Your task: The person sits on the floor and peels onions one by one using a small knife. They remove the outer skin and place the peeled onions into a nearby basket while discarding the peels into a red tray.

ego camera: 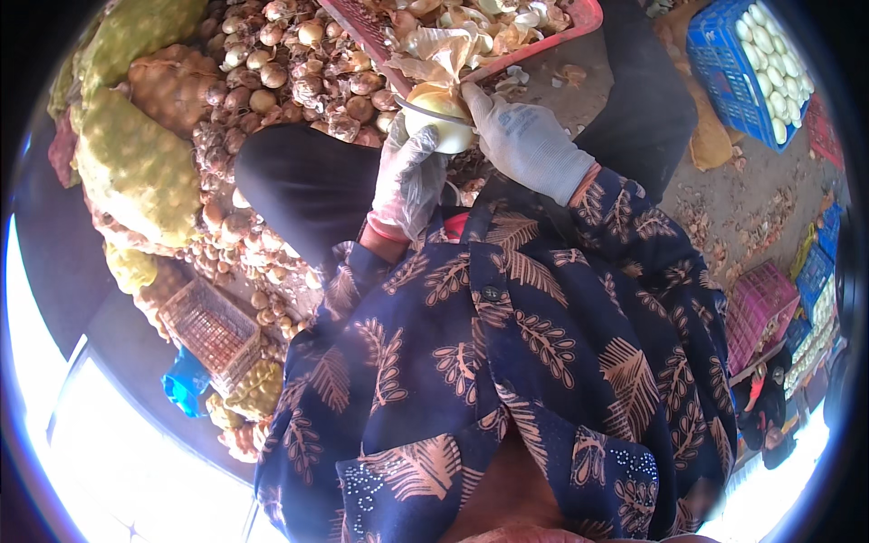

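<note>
My left hand (411, 159), in a clear plastic glove over a pink one, holds a large onion (448, 129) from below and the left. The onion is pale and bare on its lower part, with loose papery skin (441, 58) standing up from its top. A thin, curved grey knife blade (424, 110) lies across the onion. It runs to my right hand (526, 136), which wears a pale grey knit glove bearing print. The handle is hidden in that hand. Its thumb and forefinger side touches the onion beside the loose skin.
A red plastic tray (543, 51) of onion skins lies just ahead. Unpeeled onions (271, 75) heap on the left beside yellow mesh sacks (132, 170) and a crate (210, 326). On the right stand a blue crate (719, 75) of peeled onions (774, 68) and a pink crate (760, 312).
</note>
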A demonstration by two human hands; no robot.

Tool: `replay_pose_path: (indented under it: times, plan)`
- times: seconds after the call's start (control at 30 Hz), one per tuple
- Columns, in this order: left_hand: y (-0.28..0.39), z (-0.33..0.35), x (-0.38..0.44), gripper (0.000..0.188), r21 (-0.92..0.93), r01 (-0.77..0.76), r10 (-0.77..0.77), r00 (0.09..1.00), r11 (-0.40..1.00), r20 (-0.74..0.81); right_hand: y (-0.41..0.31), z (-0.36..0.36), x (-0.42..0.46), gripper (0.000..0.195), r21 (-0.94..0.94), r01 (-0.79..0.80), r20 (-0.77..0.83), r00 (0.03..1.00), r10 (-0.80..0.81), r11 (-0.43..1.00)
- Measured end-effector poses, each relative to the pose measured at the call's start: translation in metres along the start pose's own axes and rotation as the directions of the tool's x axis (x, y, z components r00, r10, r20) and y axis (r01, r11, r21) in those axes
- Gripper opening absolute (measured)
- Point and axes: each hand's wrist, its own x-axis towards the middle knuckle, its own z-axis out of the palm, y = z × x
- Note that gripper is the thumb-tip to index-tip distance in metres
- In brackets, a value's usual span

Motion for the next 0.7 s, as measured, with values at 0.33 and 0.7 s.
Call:
replay_pose_path:
  times: [0.33, 0.7]
  plan:
    - [0.004, -0.002, -0.006, 0.068, -0.065, 0.106, -0.108, 0.994, 0.992, -0.032, 0.022, 0.014, -0.020, 0.046, 0.051, 0.101, -0.181, 0.979, -0.090, 0.994]
    - [0.009, -0.026, -0.006, 0.080, -0.233, 0.452, -0.410, 0.888, 0.861, 0.208, 0.049, 0.024, -0.026, 0.046, 0.035, 0.187, -0.232, 0.957, -0.174, 0.982]
